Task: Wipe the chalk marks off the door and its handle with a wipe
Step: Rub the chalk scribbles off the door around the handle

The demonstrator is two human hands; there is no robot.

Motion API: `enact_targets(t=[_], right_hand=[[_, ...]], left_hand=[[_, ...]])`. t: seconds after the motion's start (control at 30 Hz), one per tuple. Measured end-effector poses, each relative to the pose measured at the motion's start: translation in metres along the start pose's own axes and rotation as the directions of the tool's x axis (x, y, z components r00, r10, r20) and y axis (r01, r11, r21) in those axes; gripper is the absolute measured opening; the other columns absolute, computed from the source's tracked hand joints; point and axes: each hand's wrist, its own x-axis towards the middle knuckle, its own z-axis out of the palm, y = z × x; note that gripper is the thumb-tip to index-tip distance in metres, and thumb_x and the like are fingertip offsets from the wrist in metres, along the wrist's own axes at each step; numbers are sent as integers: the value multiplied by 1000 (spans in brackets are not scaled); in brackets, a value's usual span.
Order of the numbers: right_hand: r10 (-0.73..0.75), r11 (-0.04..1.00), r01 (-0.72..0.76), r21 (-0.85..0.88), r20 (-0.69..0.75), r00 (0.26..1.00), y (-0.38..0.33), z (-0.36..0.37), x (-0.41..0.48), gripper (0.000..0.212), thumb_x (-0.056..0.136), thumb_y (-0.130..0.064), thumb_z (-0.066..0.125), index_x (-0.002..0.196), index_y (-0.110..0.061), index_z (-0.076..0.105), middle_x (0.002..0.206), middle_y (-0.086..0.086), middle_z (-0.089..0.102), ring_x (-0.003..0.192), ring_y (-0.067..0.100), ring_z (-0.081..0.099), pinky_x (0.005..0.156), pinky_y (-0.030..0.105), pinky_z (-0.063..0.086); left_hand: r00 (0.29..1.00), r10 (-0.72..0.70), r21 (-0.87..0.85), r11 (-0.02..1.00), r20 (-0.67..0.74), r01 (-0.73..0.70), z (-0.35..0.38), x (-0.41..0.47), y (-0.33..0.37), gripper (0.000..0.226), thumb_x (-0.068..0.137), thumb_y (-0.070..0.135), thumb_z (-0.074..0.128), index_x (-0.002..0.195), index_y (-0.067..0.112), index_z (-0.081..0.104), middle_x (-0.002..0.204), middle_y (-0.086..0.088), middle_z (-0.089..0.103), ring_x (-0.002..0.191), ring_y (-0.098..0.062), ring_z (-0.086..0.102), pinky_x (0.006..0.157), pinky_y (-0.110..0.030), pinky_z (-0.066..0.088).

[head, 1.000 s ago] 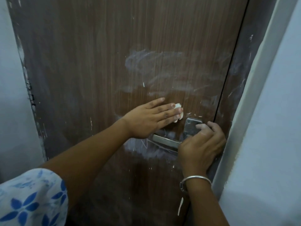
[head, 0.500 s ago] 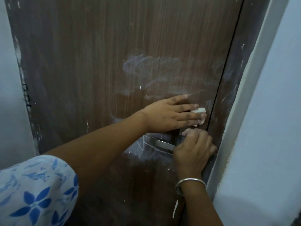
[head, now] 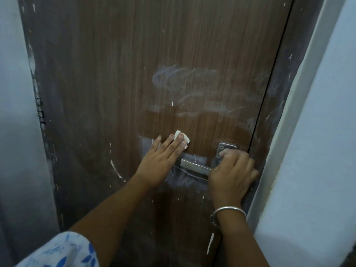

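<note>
Since half a second ago the left hand (head: 163, 157) has slid the wipe (head: 185, 139) back from the door's edge toward the left. The band just above the handle (head: 194, 166) now looks clean, but chalk marks (head: 183, 78) higher up and under the handle remain. Its straight fingers press the wipe flat on the door (head: 173, 45), just above the handle's free end. The right hand (head: 231, 170) is curled around the handle near its pivot.
</note>
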Motion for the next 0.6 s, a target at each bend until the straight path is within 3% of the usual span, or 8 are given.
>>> enact_targets(t=[0.1,0.23,0.33,0.4,0.5,0.6], right_hand=[[-16,1000,16,2,2,1000,-2,1,-1,15,82,-5,42,83,-9,56,80,15,54,70,32,51,62,38,35],[6,1000,-6,8,20,1000,-6,2,-2,18,82,-7,40,85,-9,57,82,15,54,72,33,51,63,39,36],[7,1000,-7,8,30,1000,-6,3,-1,18,83,-10,38,85,-9,57,83,16,54,74,33,52,64,39,36],[8,1000,-9,23,47,999,-4,4,-2,17,82,-15,38,87,-11,54,86,16,54,77,33,51,65,40,36],[78,995,-82,54,75,994,-1,6,-5,15,78,-16,49,93,-13,48,94,16,54,84,34,50,69,40,36],[141,987,-144,70,50,989,-2,8,-7,21,78,-20,43,95,-9,50,97,18,54,87,35,51,71,41,36]], left_hand=[[983,-126,-175,973,137,149,16,-17,20,84,81,20,34,143,22,-23,151,0,-26,140,-23,-22,111,-42,-15],[975,-142,-306,933,171,189,21,-25,53,94,79,21,48,143,24,-20,151,1,-27,142,-21,-20,111,-34,-20],[993,-46,-373,924,105,82,16,-20,75,80,78,35,38,148,16,4,155,-7,1,144,-27,-3,115,-46,-6],[999,-20,-395,918,40,34,15,-12,89,76,81,37,44,147,11,16,155,-13,15,144,-32,6,115,-54,8],[998,-42,-385,923,-41,23,19,-5,106,84,84,44,54,147,9,11,153,-15,13,142,-37,11,112,-59,17],[994,-107,-352,932,-38,87,20,-3,112,90,82,52,50,146,11,3,152,-12,7,141,-37,12,110,-59,21]])
